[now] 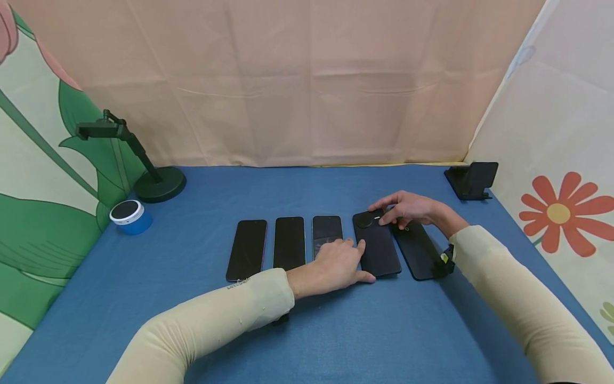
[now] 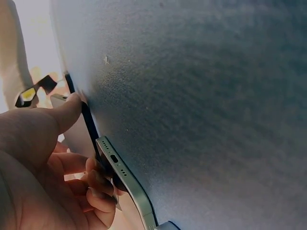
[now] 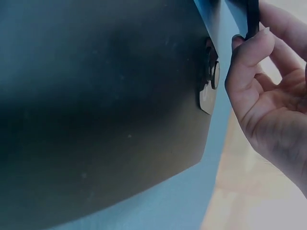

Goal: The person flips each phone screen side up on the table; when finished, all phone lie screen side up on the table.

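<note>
Several smartphones lie in a row on the blue table. My right hand (image 1: 408, 209) pinches the top end of a dark phone (image 1: 381, 253), which lies back up with a round camera. In the right wrist view, thumb and finger meet on the dark phone's edge (image 3: 253, 19). My left hand (image 1: 336, 266) holds that phone's lower left corner, thumb at the bottom edge and index finger at the side. Under its other fingers is a screen-up phone (image 1: 327, 226). Another back-up phone (image 1: 417, 253) sits just right, below my right wrist.
Two more screen-up phones (image 1: 247, 250) lie left, one partly behind my left sleeve. A small dark object (image 1: 281, 319) shows under that forearm. A black stand (image 1: 472, 181) stands back right, a dark green folding arm stand (image 1: 160, 184) back left, beside a blue-and-white round container (image 1: 131, 217).
</note>
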`<action>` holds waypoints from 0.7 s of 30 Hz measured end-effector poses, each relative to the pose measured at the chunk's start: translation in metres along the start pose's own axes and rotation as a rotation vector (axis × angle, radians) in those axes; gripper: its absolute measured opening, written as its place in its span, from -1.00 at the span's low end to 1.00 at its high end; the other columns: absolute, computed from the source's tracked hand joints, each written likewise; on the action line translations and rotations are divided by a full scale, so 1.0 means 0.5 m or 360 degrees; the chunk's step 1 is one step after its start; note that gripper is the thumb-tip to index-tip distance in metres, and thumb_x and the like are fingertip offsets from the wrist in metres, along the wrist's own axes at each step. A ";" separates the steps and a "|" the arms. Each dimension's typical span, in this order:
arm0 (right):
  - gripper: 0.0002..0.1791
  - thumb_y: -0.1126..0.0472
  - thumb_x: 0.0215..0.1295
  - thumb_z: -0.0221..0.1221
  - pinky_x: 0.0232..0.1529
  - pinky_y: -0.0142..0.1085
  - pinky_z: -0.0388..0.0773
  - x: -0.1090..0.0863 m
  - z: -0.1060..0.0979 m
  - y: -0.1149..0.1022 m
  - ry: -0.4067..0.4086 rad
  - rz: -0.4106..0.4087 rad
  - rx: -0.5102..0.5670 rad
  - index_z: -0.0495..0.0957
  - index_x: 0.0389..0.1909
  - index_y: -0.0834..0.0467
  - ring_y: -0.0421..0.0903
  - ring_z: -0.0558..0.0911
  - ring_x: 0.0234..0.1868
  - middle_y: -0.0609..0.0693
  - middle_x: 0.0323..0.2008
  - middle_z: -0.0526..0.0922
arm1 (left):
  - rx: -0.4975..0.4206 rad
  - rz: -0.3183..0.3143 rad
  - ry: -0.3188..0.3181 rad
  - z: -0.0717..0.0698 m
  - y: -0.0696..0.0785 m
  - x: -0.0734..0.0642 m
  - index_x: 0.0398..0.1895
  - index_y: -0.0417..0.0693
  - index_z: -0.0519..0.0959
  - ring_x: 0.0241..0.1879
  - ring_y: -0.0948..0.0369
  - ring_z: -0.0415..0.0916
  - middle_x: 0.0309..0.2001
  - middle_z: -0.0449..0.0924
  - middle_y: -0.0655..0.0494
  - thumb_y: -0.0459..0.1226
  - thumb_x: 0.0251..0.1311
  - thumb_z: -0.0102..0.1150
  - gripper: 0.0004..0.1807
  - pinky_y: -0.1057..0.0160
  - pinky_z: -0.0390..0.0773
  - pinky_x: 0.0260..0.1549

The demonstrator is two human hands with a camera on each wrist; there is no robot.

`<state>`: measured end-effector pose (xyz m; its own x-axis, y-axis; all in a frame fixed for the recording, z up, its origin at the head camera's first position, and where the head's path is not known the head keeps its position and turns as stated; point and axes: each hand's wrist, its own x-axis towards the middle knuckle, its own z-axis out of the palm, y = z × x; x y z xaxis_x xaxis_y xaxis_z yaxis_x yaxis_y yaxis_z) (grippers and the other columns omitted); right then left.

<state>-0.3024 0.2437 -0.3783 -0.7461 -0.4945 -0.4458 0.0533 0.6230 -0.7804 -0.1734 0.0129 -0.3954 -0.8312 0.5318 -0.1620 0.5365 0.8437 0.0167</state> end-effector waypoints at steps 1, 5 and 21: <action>-0.40 0.18 0.31 0.30 -0.48 -0.30 0.48 -0.001 -0.001 -0.001 -0.0002 -0.0003 -0.0007 0.46 0.37 0.11 -0.14 0.40 -0.50 0.19 0.22 0.45 | 0.0000 0.0001 0.0001 0.000 0.000 0.000 0.51 0.11 0.31 0.15 0.13 0.57 0.25 0.56 0.08 0.40 0.21 0.04 -0.08 0.14 0.68 -0.16; -0.39 0.17 0.29 0.31 -0.48 -0.29 0.47 -0.004 -0.002 -0.007 -0.0001 0.0000 -0.0026 0.46 0.37 0.11 -0.13 0.40 -0.52 0.22 0.34 0.40 | -0.0001 0.0011 0.0011 0.000 -0.002 -0.001 0.50 0.10 0.31 0.12 0.13 0.58 0.23 0.58 0.09 0.39 0.21 0.05 -0.09 0.15 0.67 -0.19; -0.40 0.16 0.29 0.31 -0.48 -0.26 0.51 -0.008 -0.005 -0.024 0.0010 0.0063 -0.0108 0.48 0.37 0.08 -0.13 0.32 -0.56 0.19 0.34 0.43 | -0.0029 0.0083 0.0091 0.005 -0.012 -0.007 0.51 0.13 0.30 0.07 0.13 0.61 0.22 0.59 0.08 0.38 0.21 0.05 -0.10 0.15 0.67 -0.24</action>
<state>-0.3017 0.2401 -0.3659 -0.7483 -0.4652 -0.4728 0.0378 0.6818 -0.7306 -0.1732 0.0056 -0.3975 -0.8096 0.5778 -0.1035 0.5768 0.8158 0.0419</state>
